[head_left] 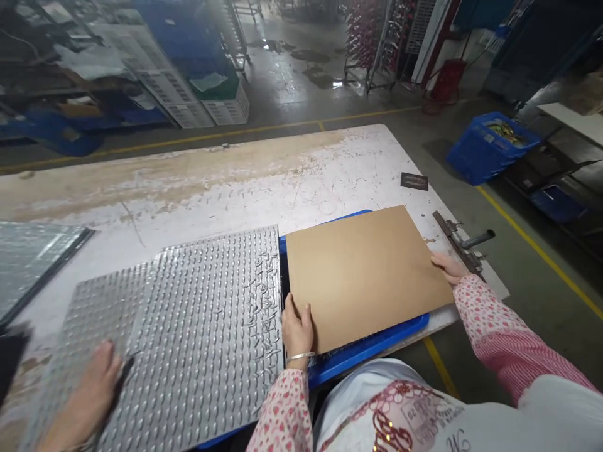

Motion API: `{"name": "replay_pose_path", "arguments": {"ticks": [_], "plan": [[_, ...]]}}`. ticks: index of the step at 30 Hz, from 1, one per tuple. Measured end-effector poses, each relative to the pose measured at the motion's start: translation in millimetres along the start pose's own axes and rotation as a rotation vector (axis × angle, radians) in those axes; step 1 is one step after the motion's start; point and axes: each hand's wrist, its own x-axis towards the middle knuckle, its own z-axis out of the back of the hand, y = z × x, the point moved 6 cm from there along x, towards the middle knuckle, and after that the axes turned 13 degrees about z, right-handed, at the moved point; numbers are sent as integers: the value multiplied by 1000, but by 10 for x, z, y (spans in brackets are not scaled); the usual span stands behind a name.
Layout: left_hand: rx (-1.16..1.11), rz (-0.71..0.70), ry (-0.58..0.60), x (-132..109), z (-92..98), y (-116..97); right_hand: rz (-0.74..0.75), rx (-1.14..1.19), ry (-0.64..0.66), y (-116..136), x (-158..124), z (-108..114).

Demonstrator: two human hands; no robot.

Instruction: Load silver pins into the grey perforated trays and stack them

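Both hands are at the brown board (362, 276). My left hand (296, 329), with a bangle at the wrist, lies against its near edge, fingers spread a little and reaching onto the board. My right hand (447, 267) sits on its right edge, fingers together and nearly flat. Neither looks tightly closed, but from this angle I can't be sure whether my fingers hook under the edges or only rest there.

As I judge it, the step in hand is settling the board on the blue tray (367, 351), which shows along its near side and at its far corner. Any shift from here calls for even pressure from both hands so that the board stays square on the tray.

The board lies between my hands, just beside the dimpled metal sheet (202, 339) on my left. A co-worker's hand (82, 398) rests on that sheet, apart from mine, and a second sheet (32, 263) lies beyond it at the table's (235, 182) left side. Just past my right hand is a metal clamp (459, 242), and a small dark plate (414, 181) lies farther up the table. Off the table's right side sits a blue crate (492, 147).
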Motion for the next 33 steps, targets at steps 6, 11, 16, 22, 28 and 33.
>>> {"name": "replay_pose_path", "arguments": {"ticks": [6,11,16,22,28,33], "plan": [[-91,-83,-16,-85,30,-88,-8,74,-186,-340,-428,207],[23,31,42,-107,-17,-39,-222,60,-223,-472,-455,94],[-40,-29,-28,-153,20,-45,-120,3,-168,-340,-457,29],[-9,39,40,-155,7,-38,-125,-53,-167,-395,-382,104],[12,106,106,-171,-23,12,-125,-78,-152,-428,-294,98],[-6,96,137,-189,69,0,-41,-7,-108,-279,-286,70]]}}
